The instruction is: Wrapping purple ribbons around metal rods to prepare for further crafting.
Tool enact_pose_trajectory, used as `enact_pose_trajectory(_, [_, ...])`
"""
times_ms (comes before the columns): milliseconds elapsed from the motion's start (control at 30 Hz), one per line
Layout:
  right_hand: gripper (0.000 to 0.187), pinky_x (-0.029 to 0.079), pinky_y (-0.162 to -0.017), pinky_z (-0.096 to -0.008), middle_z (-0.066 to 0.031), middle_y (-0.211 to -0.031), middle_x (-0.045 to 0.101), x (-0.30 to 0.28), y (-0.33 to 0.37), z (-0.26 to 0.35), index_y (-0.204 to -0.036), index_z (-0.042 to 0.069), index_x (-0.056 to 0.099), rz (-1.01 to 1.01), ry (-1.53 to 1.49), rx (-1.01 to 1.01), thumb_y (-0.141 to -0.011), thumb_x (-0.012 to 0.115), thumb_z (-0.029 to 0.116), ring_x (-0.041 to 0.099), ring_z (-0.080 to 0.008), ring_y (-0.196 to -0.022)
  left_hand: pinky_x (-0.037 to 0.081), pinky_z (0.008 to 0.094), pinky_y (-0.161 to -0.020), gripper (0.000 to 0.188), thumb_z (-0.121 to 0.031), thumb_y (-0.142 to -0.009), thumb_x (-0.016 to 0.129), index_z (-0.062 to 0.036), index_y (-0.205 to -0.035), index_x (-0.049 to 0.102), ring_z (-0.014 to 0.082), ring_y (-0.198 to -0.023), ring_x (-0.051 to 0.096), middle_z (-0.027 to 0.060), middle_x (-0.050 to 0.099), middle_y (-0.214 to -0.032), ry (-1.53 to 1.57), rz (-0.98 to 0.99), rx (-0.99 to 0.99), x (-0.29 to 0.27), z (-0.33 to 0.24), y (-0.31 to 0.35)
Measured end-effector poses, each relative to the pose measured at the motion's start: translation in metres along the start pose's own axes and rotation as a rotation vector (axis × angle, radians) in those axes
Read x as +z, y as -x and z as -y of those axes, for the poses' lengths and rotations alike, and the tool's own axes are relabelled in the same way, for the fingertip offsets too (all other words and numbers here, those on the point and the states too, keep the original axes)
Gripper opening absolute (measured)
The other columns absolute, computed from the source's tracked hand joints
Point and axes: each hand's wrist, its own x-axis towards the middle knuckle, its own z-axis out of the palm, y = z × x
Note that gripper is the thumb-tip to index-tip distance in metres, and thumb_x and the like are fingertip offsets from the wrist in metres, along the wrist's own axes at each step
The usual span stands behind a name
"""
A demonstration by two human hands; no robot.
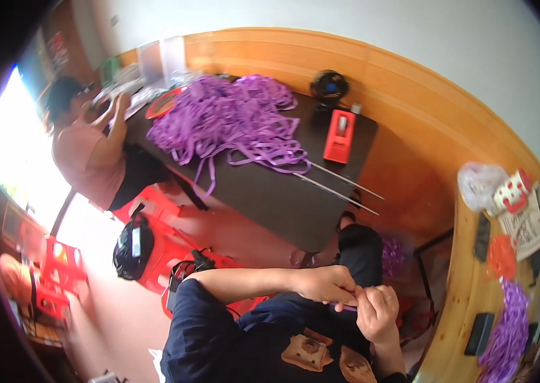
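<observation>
My left hand and my right hand meet in front of my dark shirt, fingertips close together. Both are closed in a pinch. A thin sliver of purple ribbon shows below the left fingers and runs to the right hand; the fingers cover the rest. Beyond them, a big tangled heap of purple ribbon covers the far part of the dark table. Two thin pale rods stick out past its right edge, with ribbon loops at their inner ends.
A red tool box and black fan stand at the table's far right. A co-worker sits at left with raised hands. Red stools hold a black bag. On the wooden counter lies more purple ribbon.
</observation>
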Motion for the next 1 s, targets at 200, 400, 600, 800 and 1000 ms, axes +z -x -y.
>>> enact_pose_trajectory(200, [0.018,0.039,-0.053,-0.034,-0.0113,-0.076,0.052,-0.004,-0.011,0.013,-0.086,-0.007,0.062,0.082,0.092,-0.074,-0.069,0.063,-0.001,0.051,-0.0239,-0.063,0.041,0.0346,-0.051,0.017,-0.011,-0.081,0.065,0.005,-0.075,0.062,0.0277,-0.053,0.055,0.0178,0.058,-0.062,-0.377,-0.221,0.44,-0.003,0.006,0.013])
enact_pose_trajectory(400, [0.008,0.042,-0.053,-0.0335,-0.0091,-0.068,0.053,-0.019,-0.005,0.013,-0.082,0.0,0.063,-0.178,-0.216,0.109,-0.076,0.059,0.003,0.053,-0.0246,-0.06,0.04,0.031,-0.052,0.018,-0.013,-0.089,0.064,0.0039,-0.083,0.064,0.0135,-0.055,0.052,0.0078,0.058,-0.063,-0.07,-0.088,0.424,-0.009,-0.005,0.038])
enact_pose_trajectory(600, [0.013,0.033,-0.069,-0.029,-0.0035,-0.081,0.041,-0.052,0.021,-0.064,-0.096,0.004,0.05,-0.988,-1.617,0.556,-0.095,0.051,0.017,0.037,-0.0146,-0.075,0.047,0.0246,-0.057,0.015,-0.012,-0.088,0.059,0.0027,-0.09,0.06,0.0166,-0.07,0.058,0.0094,0.059,-0.078,0.689,-0.801,0.799,-0.097,-0.019,0.124])
enact_pose_trajectory(800, [0.01,0.037,-0.077,-0.0296,-0.0028,-0.088,0.048,-0.053,0.038,-0.101,-0.098,0.005,0.052,-1.102,-1.855,0.39,-0.093,0.056,0.014,0.045,-0.0148,-0.082,0.048,0.0317,-0.076,0.016,-0.018,-0.092,0.057,-0.009,-0.103,0.064,0.0208,-0.094,0.061,0.0056,0.067,-0.1,0.99,-1.076,1.003,-0.174,0.031,0.189])
enact_pose_trajectory(1000, [0.013,0.039,-0.079,-0.0312,-0.0025,-0.087,0.051,-0.026,0.06,-0.109,-0.093,0.003,0.053,-1.209,-1.894,0.509,-0.092,0.058,0.015,0.048,-0.0152,-0.085,0.043,0.0254,-0.059,0.013,-0.021,-0.094,0.057,-0.0138,-0.1,0.065,0.0085,-0.074,0.06,-0.0022,0.067,-0.092,1.156,-1.046,0.913,-0.175,0.095,0.189])
